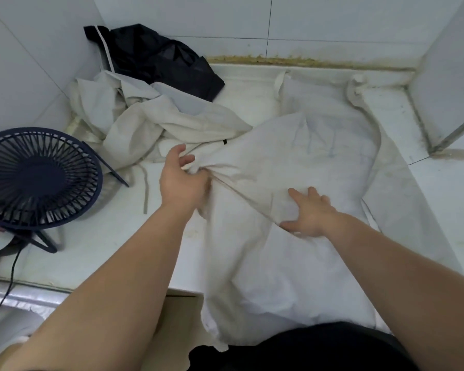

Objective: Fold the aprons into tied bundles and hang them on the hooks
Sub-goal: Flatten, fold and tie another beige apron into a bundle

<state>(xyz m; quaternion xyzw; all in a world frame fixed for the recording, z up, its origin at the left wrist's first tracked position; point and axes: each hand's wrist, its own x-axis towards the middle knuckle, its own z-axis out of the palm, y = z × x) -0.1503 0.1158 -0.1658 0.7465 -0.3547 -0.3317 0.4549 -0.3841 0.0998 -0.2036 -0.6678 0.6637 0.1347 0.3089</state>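
While the left hand point(182, 180) grips a bunched edge of the white apron point(319, 145) spread under both hands & the right hand point(310, 212) presses it flat, palm open, folding looks barely begun, so next that edge prob needs drawing over toward the right hand

Tiled utility corner: white wall tiles point(46, 49), stained counter point(97, 253), desk fan point(38, 178).

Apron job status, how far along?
Done: nothing; no tied bundle or hook in view. In hand: left hand bunches the white apron spread on the counter, right hand presses it flat. Left: fold, tie, hang it, then the crumpled cream apron and perhaps the black garment behind.
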